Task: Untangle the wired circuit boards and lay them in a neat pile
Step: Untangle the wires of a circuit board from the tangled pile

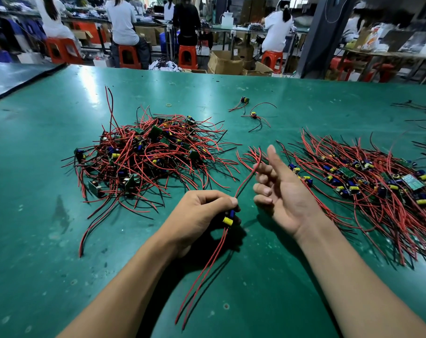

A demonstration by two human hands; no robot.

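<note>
The left hand (202, 213) pinches one wired board (228, 218) near six o'clock; the right hand (283, 195) lies palm-up, fingers relaxed, gripping nothing; tangled heap (146, 154) at ten o'clock; sorted pile (377, 184) at three.

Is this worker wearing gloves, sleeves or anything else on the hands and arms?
No, nothing is worn. The left hand and the right hand have no gloves and no rings that I can see, and the nails look short and unpainted. The left forearm and the right forearm show no sleeve, watch or wristband as far as the picture reaches.
</note>
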